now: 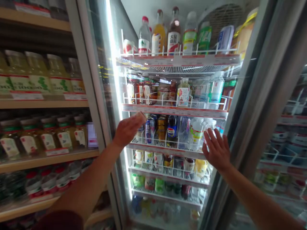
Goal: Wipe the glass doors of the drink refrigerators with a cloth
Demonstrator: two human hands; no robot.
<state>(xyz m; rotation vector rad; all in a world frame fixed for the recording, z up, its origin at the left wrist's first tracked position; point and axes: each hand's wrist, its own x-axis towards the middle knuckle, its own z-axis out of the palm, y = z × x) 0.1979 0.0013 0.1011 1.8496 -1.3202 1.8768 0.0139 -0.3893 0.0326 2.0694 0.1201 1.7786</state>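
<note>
My left hand (129,127) is raised before the left side of a lit drinks fridge (175,112), fingers stretched toward the right. It shows nothing in its grasp, and the far fingers are partly hidden and blurred. On the right side of the fridge, my right hand (217,148) is held up with its fingers spread and nothing in it. Behind my left hand stand a blue can (150,129) and gold cans (161,127). A dark Pepsi bottle (172,127) is between the two hands. Nearest my right hand is a clear bottle with a green-yellow label (196,131).
The fridge's metal frame (251,105) runs along the right, with another drinks cabinet (283,143) beyond it. At left, wooden shelves (43,103) carry rows of juice bottles (57,76). White wire rails (206,100) front the fridge shelves. Bottles fill its top shelf (177,60).
</note>
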